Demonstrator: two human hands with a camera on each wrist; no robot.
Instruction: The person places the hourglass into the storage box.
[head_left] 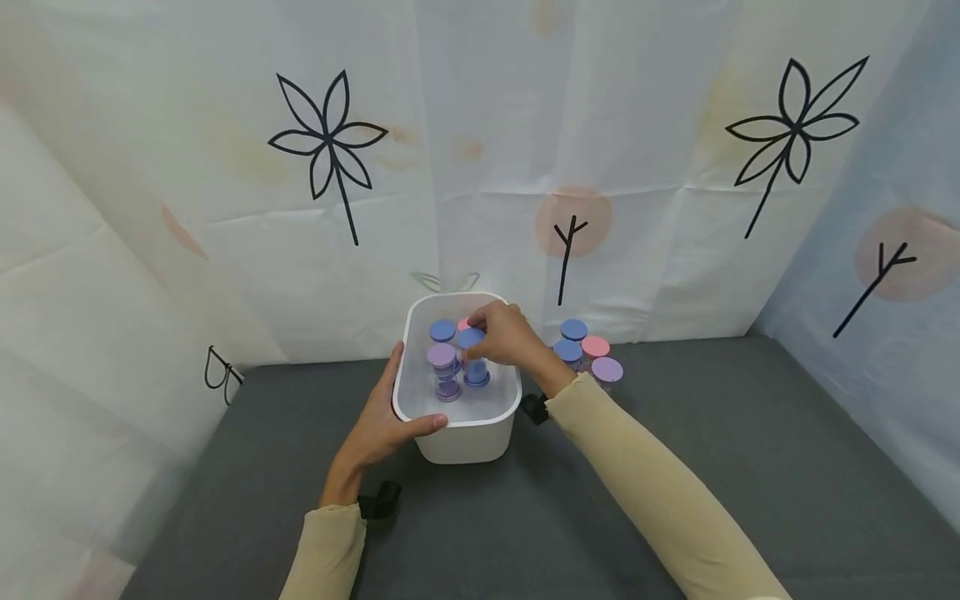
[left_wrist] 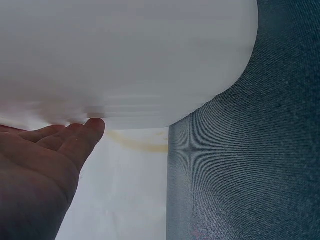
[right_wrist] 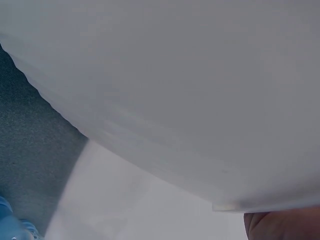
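Observation:
A white plastic tub [head_left: 463, 442] stands on the table with several small sand timers inside. My right hand [head_left: 510, 337] reaches over its right side and pinches a blue-capped sand timer [head_left: 470, 337] near the top. Beside that timer stand a purple sand timer [head_left: 442, 357] and another blue-capped one [head_left: 442, 331]; a pink cap [head_left: 463, 323] is partly hidden behind my fingers. My left hand [head_left: 378, 425] rests against the tub's left front corner, thumb along the front rim. In the left wrist view its straight fingers [left_wrist: 82, 142] touch the outer wall.
To the right of the tub, partly behind my right forearm, stand more sand timers with blue [head_left: 573, 329], pink [head_left: 596, 347] and purple [head_left: 607, 369] caps. A dark grey cloth [head_left: 285, 467] covers the table. Behind it hangs a printed white curtain [head_left: 480, 150].

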